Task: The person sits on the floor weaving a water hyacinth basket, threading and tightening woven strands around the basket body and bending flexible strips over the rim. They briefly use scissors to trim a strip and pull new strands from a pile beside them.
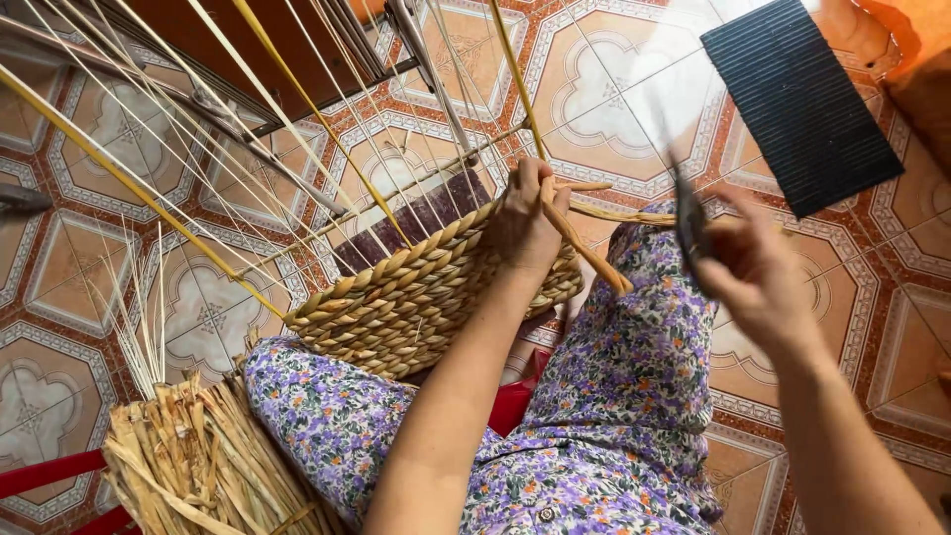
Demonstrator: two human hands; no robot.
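The half-woven basket [426, 287] rests on the person's lap, the left hand [525, 223] clamped on a fibre strand [589, 253] at its rim while the right hand [753, 267], fingers closed round a dark blade [688, 218], seemingly mid-trim, needing a careful cut beside the weave.

Dark ribbed mat [800, 99], patterned floor tiles [614, 89], dried straw bundle [198, 461]

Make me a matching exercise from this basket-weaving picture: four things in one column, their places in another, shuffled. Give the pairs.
Things:
1. woven basket
2. black ribbed mat
3. bundle of dried straw
4. dark blade

Places:
A. in the right hand
B. on the tiled floor, upper right
C. on the lap, gripped by the left hand
D. lower left, beside the knee

Pairs: 1-C, 2-B, 3-D, 4-A
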